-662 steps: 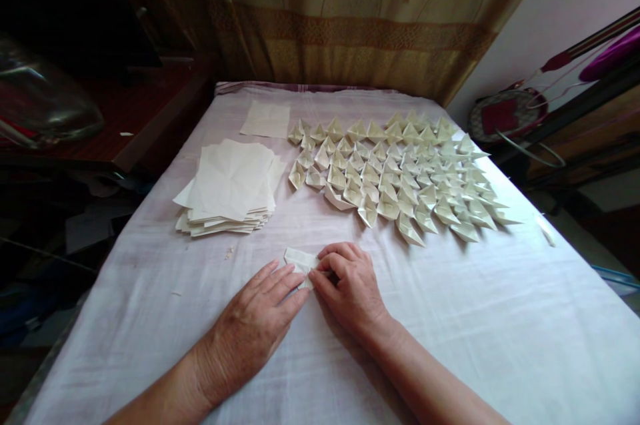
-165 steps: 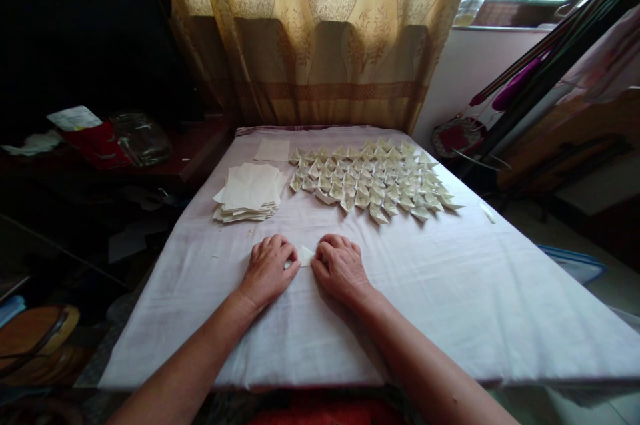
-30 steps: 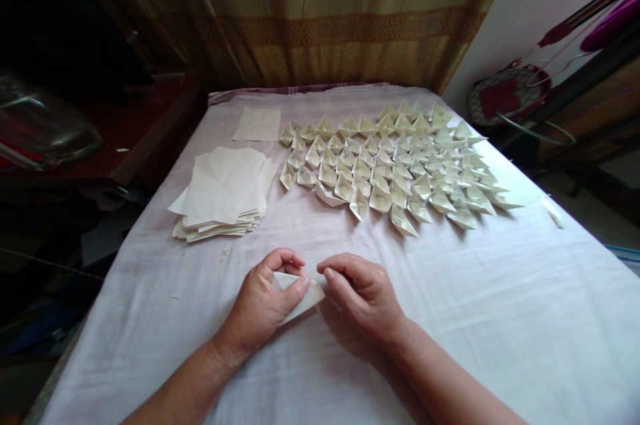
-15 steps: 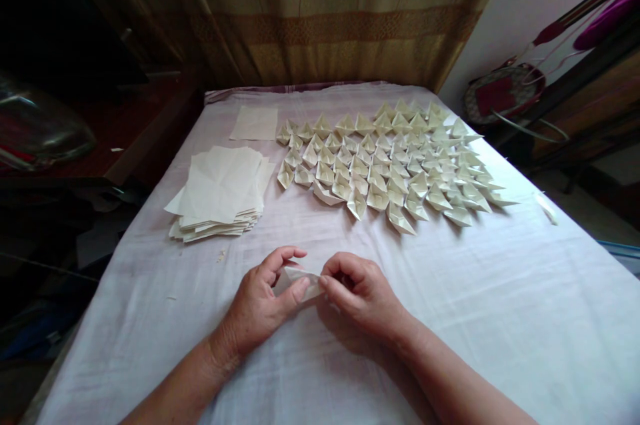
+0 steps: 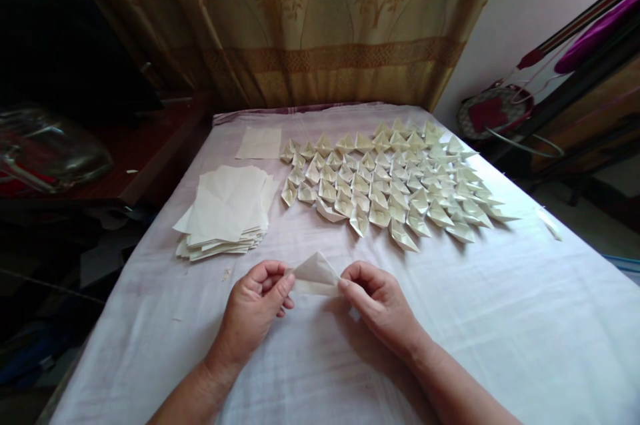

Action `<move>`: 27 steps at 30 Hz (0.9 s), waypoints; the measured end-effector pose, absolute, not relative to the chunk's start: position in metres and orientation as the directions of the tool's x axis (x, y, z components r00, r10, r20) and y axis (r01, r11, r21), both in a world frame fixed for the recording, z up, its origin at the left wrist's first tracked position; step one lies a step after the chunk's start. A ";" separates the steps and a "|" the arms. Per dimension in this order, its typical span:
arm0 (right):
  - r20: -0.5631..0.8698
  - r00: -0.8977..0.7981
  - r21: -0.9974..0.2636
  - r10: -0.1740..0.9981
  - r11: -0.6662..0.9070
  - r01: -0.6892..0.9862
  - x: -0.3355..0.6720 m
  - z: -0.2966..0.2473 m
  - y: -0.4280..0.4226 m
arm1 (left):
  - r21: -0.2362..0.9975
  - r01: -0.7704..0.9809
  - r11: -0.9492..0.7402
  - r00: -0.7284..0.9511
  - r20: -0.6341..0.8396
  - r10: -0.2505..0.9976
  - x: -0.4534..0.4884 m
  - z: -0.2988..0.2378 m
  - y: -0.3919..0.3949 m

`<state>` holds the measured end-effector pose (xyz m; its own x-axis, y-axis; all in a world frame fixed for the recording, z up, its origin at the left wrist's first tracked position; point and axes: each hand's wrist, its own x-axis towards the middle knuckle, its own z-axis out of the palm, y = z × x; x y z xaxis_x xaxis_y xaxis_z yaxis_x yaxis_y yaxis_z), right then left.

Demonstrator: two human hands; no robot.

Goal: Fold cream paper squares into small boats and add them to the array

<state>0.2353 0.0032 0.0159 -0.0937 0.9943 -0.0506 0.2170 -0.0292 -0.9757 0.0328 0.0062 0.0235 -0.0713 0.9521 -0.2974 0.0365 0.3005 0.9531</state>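
the left hand (image 5: pixel 256 308) and right hand (image 5: pixel 383 308) each pinch an end of the folded paper (image 5: pixel 316 276), its peak now clear between them; a moment ago the left one covered part of it. beyond, the cloth-covered tabletop (image 5: pixel 310 371) bears a paper stack (image 5: pixel 230 205) and paper boats (image 5: pixel 377 185). farther, a patterned curtain (image 5: pixel 320 31) hangs near what may be a bag (image 5: pixel 493 111).

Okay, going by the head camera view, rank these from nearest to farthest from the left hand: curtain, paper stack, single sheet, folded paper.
1. Folded paper: pinched in the left hand.
2. Paper stack: ahead, on the left.
3. Single sheet: beyond the stack.
4. Curtain: at the back, past the sheet.
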 end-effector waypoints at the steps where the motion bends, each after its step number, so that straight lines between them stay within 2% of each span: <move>1: -0.055 -0.099 -0.970 0.994 -0.030 0.240 0.235 0.016 0.003 | 0.959 0.040 0.280 -0.087 -0.276 0.957 0.033 0.022 0.006; 9: -0.093 -0.119 -0.950 0.989 -0.053 0.308 0.233 0.016 0.001 | 0.985 0.168 0.049 -0.113 -0.030 0.993 0.035 0.017 0.003; 16: -0.096 -0.100 -0.946 0.990 -0.059 0.320 0.232 0.018 0.003 | 0.943 0.322 -0.084 -0.060 0.108 0.992 0.032 0.018 0.002; 20: -0.068 -0.054 -0.951 0.996 -0.049 0.304 0.231 0.019 0.002 | 0.921 0.381 -0.082 -0.007 0.091 0.996 0.026 0.017 0.001; 27: -0.043 0.069 -0.958 0.997 -0.061 0.280 0.235 0.017 0.006 | 0.863 0.499 -0.076 0.192 -0.025 0.981 0.012 0.023 0.004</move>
<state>0.2352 0.0061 0.0166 0.0691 0.9967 -0.0433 0.2798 -0.0611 -0.9581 0.0124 0.0036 0.0229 0.1923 0.9810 -0.0250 0.4994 -0.0759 0.8630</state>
